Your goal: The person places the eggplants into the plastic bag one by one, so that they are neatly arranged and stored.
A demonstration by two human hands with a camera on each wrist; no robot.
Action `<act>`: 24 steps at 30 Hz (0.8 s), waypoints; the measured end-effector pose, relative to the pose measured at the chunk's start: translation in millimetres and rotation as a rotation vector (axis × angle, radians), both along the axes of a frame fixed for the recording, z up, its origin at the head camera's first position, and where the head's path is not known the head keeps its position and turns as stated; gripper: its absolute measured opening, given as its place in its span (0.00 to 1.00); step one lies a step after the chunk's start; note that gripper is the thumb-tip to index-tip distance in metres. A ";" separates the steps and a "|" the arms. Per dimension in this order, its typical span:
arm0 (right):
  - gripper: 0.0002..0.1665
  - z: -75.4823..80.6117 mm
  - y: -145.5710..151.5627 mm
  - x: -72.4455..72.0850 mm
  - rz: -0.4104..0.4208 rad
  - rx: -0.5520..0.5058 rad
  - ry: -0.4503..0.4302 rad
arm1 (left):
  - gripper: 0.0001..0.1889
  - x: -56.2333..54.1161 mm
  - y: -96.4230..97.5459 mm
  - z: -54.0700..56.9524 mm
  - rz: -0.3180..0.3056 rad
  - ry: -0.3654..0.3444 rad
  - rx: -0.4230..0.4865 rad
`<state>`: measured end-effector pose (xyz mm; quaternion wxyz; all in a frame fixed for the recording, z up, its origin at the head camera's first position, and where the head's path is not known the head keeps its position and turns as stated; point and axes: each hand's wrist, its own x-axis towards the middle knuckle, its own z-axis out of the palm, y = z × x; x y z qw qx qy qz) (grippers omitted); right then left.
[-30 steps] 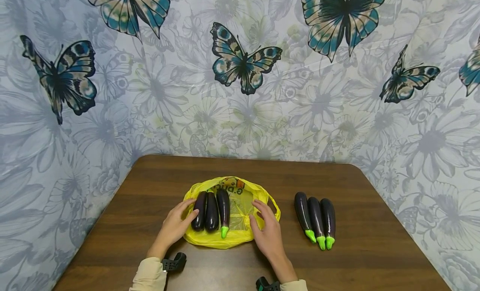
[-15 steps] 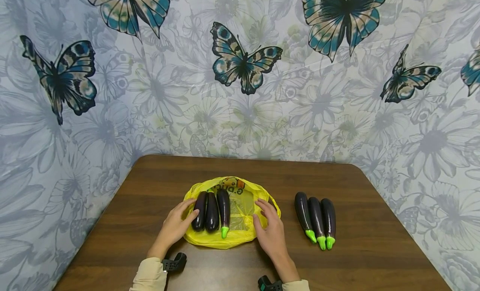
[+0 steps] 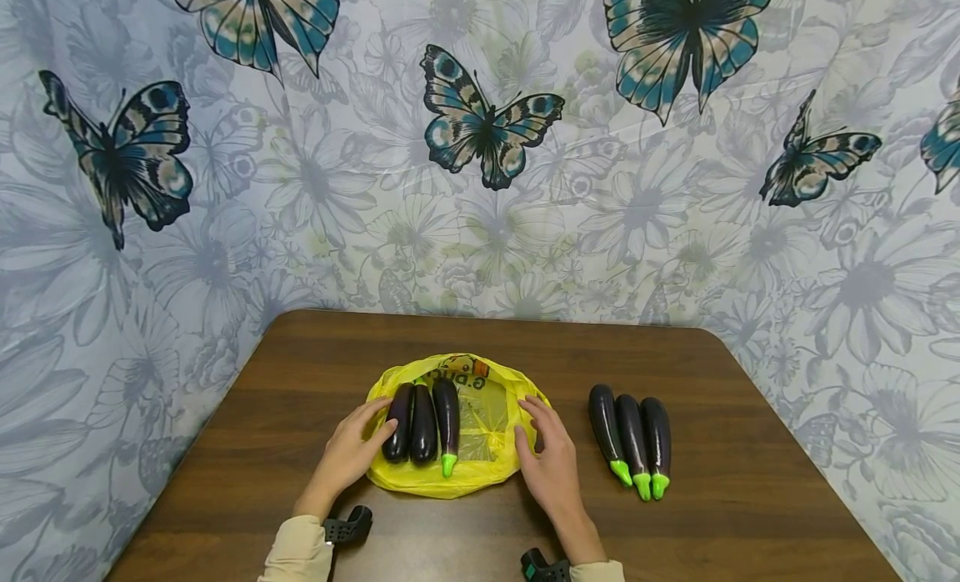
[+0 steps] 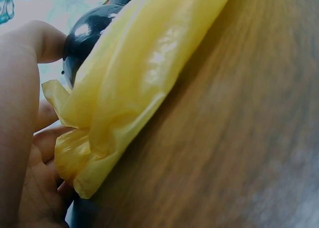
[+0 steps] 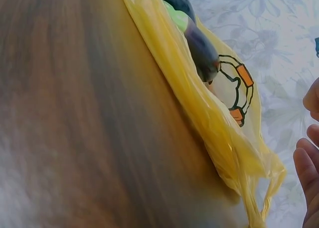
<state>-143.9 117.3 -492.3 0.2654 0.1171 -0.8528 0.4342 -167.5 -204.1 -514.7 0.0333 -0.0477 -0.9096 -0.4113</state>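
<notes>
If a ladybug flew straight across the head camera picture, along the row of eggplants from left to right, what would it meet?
Left hand → three eggplants in the yellow bag → right hand → three more eggplants on the table.

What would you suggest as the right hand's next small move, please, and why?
I would probably move the right hand toward the nearest of the three loose eggplants on the table. They lie outside the yellow bag, to its right, while three bagged eggplants leave room beside them. The right hand appears to hold nothing, and the left hand rests at the bag's left side.
</notes>
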 end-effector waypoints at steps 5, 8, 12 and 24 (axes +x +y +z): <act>0.24 -1.4 3.9 -1.7 -0.018 0.000 0.016 | 0.30 -0.3 -0.2 0.5 -0.002 -0.003 -0.002; 0.24 -2.7 6.3 -3.1 -0.025 0.004 0.035 | 0.31 -0.1 -0.2 0.6 -0.003 -0.005 -0.001; 0.23 -4.3 8.9 -4.4 -0.037 0.014 0.060 | 0.31 0.6 -0.2 1.3 0.000 -0.012 -0.003; 0.23 -3.0 16.1 -5.3 -0.064 0.015 0.086 | 0.31 0.9 0.1 1.6 -0.001 -0.010 -0.006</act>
